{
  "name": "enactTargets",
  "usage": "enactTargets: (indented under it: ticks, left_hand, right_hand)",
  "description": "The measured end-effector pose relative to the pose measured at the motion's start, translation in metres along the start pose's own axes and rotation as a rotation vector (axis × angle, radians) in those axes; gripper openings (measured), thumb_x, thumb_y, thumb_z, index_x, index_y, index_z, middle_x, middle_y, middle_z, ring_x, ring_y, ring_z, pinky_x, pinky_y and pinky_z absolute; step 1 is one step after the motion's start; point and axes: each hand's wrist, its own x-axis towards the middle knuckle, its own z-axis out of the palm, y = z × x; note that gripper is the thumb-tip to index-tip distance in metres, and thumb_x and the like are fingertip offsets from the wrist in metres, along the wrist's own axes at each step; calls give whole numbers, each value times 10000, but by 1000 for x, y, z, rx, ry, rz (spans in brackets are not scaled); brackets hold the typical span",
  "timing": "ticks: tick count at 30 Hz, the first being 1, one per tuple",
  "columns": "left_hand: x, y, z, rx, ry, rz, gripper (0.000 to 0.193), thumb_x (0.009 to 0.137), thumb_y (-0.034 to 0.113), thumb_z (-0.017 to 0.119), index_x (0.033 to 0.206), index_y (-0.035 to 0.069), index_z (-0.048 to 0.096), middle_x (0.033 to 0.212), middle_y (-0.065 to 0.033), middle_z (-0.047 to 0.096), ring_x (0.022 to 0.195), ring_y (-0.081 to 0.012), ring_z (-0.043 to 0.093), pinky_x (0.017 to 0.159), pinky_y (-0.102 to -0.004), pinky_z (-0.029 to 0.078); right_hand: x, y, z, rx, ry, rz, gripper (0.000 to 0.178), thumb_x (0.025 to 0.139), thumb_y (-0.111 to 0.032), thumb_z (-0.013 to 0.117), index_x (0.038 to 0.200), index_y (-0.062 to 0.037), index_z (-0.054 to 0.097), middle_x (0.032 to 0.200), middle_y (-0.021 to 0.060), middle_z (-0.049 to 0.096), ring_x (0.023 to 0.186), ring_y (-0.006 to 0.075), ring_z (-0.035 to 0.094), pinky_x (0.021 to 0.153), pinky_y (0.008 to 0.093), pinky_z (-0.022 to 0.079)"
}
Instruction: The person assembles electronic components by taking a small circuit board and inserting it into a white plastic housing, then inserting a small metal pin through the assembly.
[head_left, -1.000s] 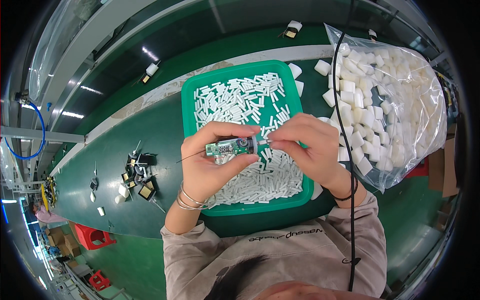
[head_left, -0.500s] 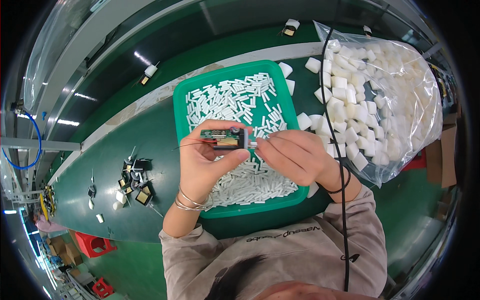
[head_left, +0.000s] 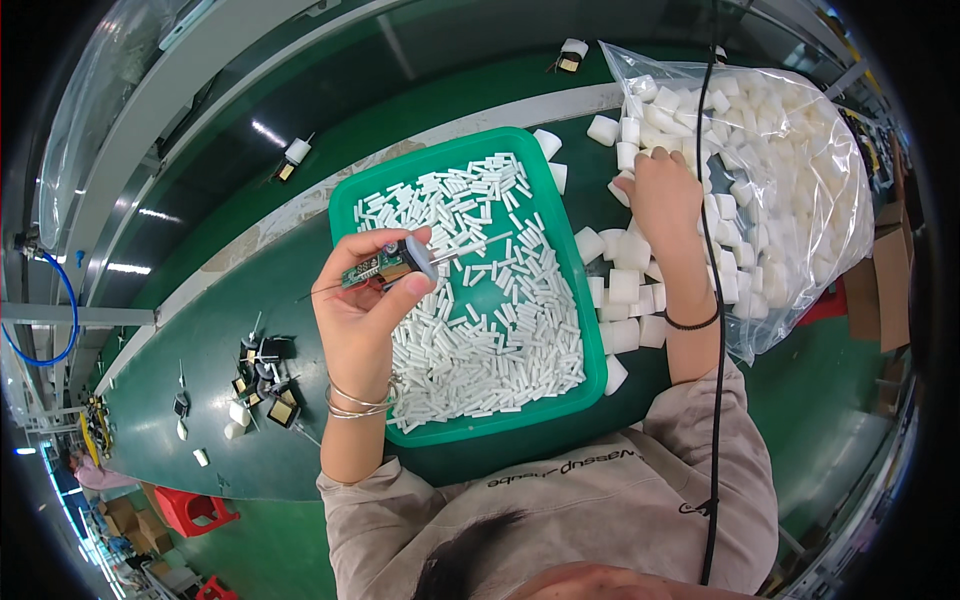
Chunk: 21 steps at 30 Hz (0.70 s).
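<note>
Item in hand: one small assembly (head_left: 392, 268), near the centre of the frame, held above the tray; we note a green circuit board, a grey round cap and a thin metal rod pointing right.
Left hand: the left hand (head_left: 352, 305), grip clamped on the assembly, thumb below and fingers above; metal bangles (head_left: 352, 405) at the wrist.
Right hand: the right hand (head_left: 665, 200), right of centre, fingertips down among the white blocks; we cannot tell whether the grip is clamped on one; dark band (head_left: 692, 326) at the wrist.
Tray: one green tray (head_left: 592, 345), mid-frame, bearing many short white tubes (head_left: 490, 370).
Blocks: many white blocks (head_left: 625, 286), right of the tray, some loose, others in a clear plastic bag (head_left: 845, 215), upper right.
Cable: one black cable (head_left: 717, 430), running top to bottom, right of centre.
Bench: one dark green bench (head_left: 190, 330); at its left we list a heap of similar units (head_left: 262, 375).
Far strip: two further units, upper left (head_left: 297, 152) and upper centre (head_left: 572, 50).
Surroundings: red stool (head_left: 185, 508), lower left; blue hose (head_left: 77, 310), far left.
</note>
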Motion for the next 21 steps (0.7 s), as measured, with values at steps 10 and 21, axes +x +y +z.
enactTargets:
  ticks: [10, 21]
  left_hand:
    - [1, -4, -2, -60, 36, 46, 320, 671, -73, 625, 969, -14, 525, 1006, -169, 575, 852, -184, 585, 733, -313, 517]
    - [-3, -18, -4, -235, -112, 51, 349, 696, 35, 648, 988, 30, 458, 962, -102, 497, 937, -265, 564, 751, -344, 538]
  right_hand:
    - [-1, -9, 16, 95, -143, -143, 341, 633, -111, 684, 917, -32, 511, 824, 121, 559, 761, 272, 579, 592, 358, 474]
    - [-34, -54, -67, 1530, -43, -380, 325, 691, 22, 641, 1005, -48, 586, 938, 109, 579, 784, 172, 595, 635, 247, 498]
